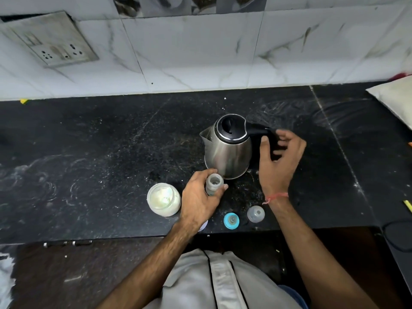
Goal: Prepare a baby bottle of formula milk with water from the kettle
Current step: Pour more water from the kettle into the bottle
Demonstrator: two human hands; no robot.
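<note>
Early yet — the left hand [200,197] grips the uncapped, seemingly empty clear plastic baby bottle [214,183] just before the lidded steel kettle [227,148], the right hand [278,157] spread wide beside its black handle [259,130] — water and formula remain.

- No readable text, brand, number or sign anywhere in the view.
- Kettle [227,148], centre of worktop [89,152]: steel body and black lid plain, no logo legible.
- Baby bottle [214,184], at 6 o'clock from kettle: any scale marks too blurred to read.
- Open jar [163,199], at 9 o'clock from bottle: no label visible.
- Wall socket plate [49,39], 10 o'clock of frame: switches and holes only, no markings legible.
- Dark picture tiles [189,5] at 12 o'clock: cropped, no lettering made out.
</note>
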